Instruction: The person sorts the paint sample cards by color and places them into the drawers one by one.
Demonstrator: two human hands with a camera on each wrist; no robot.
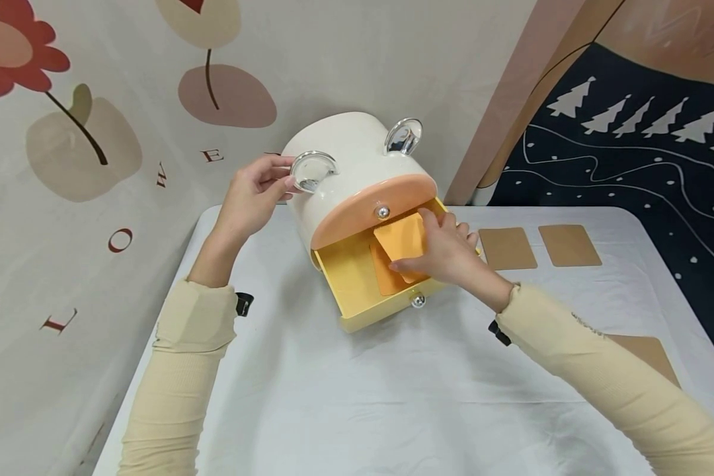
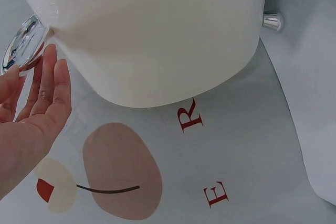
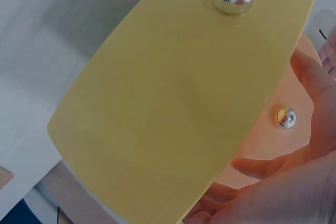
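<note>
White-clothed table (image 1: 393,396), floral wall behind. Cream drawer box (image 1: 345,165) tilted back. Left hand (image 1: 252,198) pinches clear ear handle (image 1: 312,168), apparently steadying box. Yellow drawer (image 1: 357,284) open. Right hand (image 1: 446,254) pinches orange card (image 1: 400,239), angled into drawer above second card. Tan cards (image 1: 507,248) near, on table.

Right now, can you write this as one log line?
left hand: steadies clear ear handle | right hand: holds orange card over open yellow drawer

Cabinet (image 1: 357,172) sits at the back of the counter (image 1: 393,396), its lower drawer (image 1: 363,291) pulled out toward us. One card (image 1: 383,274) lies in the drawer, another (image 1: 401,239) tilted over it. Two cards (image 1: 508,248) (image 1: 569,244) lie right of the cabinet, a fourth (image 1: 651,354) nearer us.
</note>
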